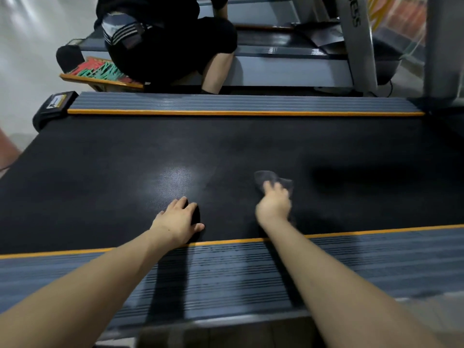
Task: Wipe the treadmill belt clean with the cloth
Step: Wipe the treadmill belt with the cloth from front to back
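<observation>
— Two hands are seen over one broad black textured treadmill belt [226, 146]; how is the belt laid out?

— Its long axis is run left to right across the view, and it is bordered by a grey ribbed side rail with an orange edge strip [351, 259] on the near side and by a matching far rail [238, 104] beyond. Past that, a seated person in dark clothes [165, 41] is seen beside a second treadmill [288, 64].

— And where is the cloth found?

— A small dark grey crumpled cloth [266, 178] is lying on the belt, right of centre and just ahead of the right hand [275, 204]. It is pressed down under the fingers, which appear to be curled onto it; the hand is blurred, so the exact grip cannot be made out.

— What is done with the other hand?

— The left hand [179, 219] is laid on the belt near the near rail, its fingers spread and holding nothing, apparently as a brace. A pale glare patch [175, 179] is seen just beyond it.

— Which relation is the next stroke governed by?

— The cloth is held by the right hand alone, and most of the belt is stretched away to the left and right of it. It is judged that strokes are best carried along that long axis, with the far half reached by leaning forward over the braced left hand.
</observation>
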The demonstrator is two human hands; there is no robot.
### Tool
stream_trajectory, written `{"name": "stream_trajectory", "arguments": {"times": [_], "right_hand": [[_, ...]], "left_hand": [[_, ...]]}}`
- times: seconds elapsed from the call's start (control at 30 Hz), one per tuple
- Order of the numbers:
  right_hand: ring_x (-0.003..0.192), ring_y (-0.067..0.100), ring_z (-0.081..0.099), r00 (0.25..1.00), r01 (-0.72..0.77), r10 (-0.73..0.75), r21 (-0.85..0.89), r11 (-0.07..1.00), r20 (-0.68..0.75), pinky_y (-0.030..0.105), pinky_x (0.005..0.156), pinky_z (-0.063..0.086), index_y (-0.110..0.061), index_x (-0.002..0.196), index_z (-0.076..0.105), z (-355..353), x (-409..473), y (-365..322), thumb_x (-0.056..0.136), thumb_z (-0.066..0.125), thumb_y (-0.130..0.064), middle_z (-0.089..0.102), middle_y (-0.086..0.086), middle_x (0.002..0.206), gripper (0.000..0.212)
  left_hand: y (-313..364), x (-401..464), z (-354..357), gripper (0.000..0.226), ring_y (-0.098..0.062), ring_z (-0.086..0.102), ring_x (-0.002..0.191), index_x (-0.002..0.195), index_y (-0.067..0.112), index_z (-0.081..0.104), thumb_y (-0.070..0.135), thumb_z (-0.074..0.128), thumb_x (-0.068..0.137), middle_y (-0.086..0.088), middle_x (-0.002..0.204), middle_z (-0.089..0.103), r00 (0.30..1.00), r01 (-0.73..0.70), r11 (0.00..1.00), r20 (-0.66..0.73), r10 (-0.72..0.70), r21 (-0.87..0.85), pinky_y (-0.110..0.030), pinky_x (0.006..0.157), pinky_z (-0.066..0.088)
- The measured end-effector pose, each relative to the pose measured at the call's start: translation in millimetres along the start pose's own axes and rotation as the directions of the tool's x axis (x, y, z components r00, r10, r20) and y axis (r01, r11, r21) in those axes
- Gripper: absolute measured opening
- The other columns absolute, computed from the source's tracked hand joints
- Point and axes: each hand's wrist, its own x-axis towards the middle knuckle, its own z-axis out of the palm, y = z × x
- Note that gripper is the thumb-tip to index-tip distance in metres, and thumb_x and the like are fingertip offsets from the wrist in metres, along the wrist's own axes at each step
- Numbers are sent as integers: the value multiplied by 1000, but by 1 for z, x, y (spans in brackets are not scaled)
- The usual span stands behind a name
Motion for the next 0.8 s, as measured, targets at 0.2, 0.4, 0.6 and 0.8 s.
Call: {"name": "stream_trajectory", "arguments": {"times": [0.2, 0.4, 0.6, 0.8], "right_hand": [[148, 21, 22, 844, 452, -496, 228, 862, 204, 44, 118, 25, -33, 147, 42, 9, -34, -26, 97, 50, -14, 29, -2, 160, 54], [148, 22, 24, 991, 113, -122, 140, 984, 59, 33, 115, 25, -28, 148, 42, -37, -4, 87, 100, 47, -14, 28, 1, 161, 51], [142, 27, 32, 997, 35, -44, 128, 991, 68, 35, 116, 30, -26, 147, 44, -17, -28, 29, 92, 51, -7, 35, 6, 157, 59], [144, 19, 34, 868, 397, -470, 346, 850, 159, 29, 119, 24, -29, 137, 57, -13, -59, 9, 92, 53, -5, 43, 1, 154, 51]], "left_hand": [[13, 4, 6, 54, -26, 31, 143, 142, 26, 42, 56, 47, 98, -4, 149, 36, 999, -44, 996, -22, 46, 72, -49, 106, 44], [10, 4, 21, 56, -27, 20, 151, 146, 26, 35, 56, 44, 99, -7, 160, 25, 998, -55, 995, -35, 58, 80, -52, 113, 37], [12, 2, 27, 50, -26, 19, 151, 146, 27, 32, 50, 31, 102, -8, 159, 24, 997, -38, 995, -63, 44, 92, -56, 114, 33], [21, 2, 20, 48, -30, 16, 151, 143, 21, 33, 42, 40, 101, -11, 160, 22, 999, -25, 992, -37, 29, 121, -58, 112, 34]]}}
